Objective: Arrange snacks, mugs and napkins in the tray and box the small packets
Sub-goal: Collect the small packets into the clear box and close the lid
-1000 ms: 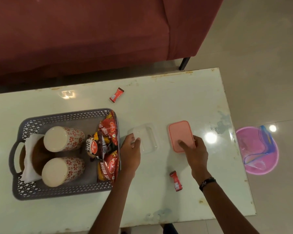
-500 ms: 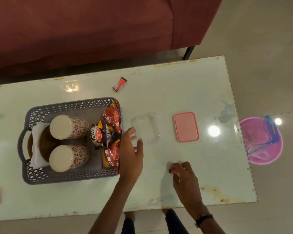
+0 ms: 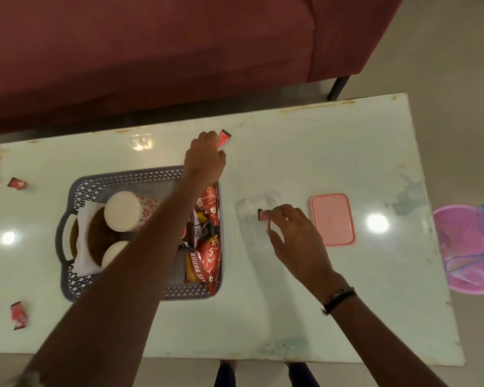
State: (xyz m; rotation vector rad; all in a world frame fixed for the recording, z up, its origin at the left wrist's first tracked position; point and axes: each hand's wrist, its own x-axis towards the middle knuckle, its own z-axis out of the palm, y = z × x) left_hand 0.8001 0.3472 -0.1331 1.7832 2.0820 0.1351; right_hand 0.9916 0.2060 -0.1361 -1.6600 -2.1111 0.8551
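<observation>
A grey lattice tray (image 3: 76,286) on the white table holds two upturned patterned mugs (image 3: 123,210), a white napkin (image 3: 83,263) and red snack bags (image 3: 207,258). My left hand (image 3: 206,159) reaches past the tray's far edge and pinches a small red packet (image 3: 224,137). To the right of the tray, my right hand (image 3: 291,236) holds another small red packet (image 3: 263,215) over the clear plastic box (image 3: 249,210). The box's pink lid (image 3: 333,219) lies flat just right of it.
Two more small red packets lie at the table's left side, one far (image 3: 17,183) and one near (image 3: 18,315). A dark red sofa (image 3: 151,51) stands behind the table. A pink basin (image 3: 472,247) sits on the floor at right.
My right hand picked the red packet up from the near table and carried it over the clear box. My left hand left the box's side and reached to the far packet.
</observation>
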